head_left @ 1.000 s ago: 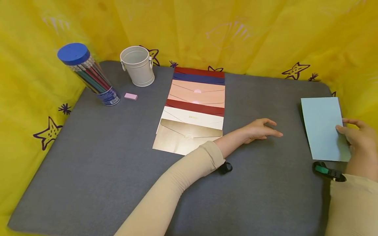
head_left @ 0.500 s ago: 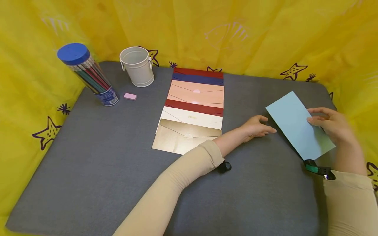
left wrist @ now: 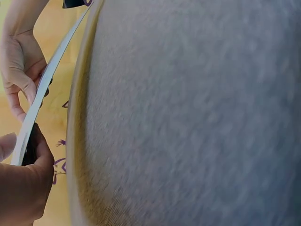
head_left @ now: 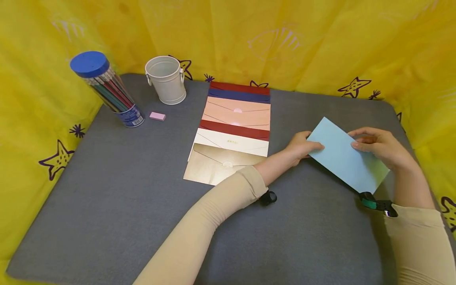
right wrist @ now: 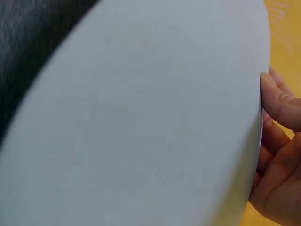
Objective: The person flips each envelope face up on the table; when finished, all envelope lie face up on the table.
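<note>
1. Here both hands hold 1 light blue card (head_left: pixel 343 160) above the grey table (head_left: pixel 107 206): the right hand (head_left: pixel 379 146) pinches its far edge, thumb on top.
2. The left hand (head_left: pixel 301 145) grips its left corner.
3. Just left lies a row of envelopes (head_left: pixel 233 130).
4. Further off stand a white bucket (head_left: pixel 165 79) and a pencil tube (head_left: pixel 107 89).

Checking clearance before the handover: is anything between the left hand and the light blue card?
Nothing visible. The left hand already touches the near corner of the light blue card, which the right hand holds by its far edge above the grey mat.
</note>
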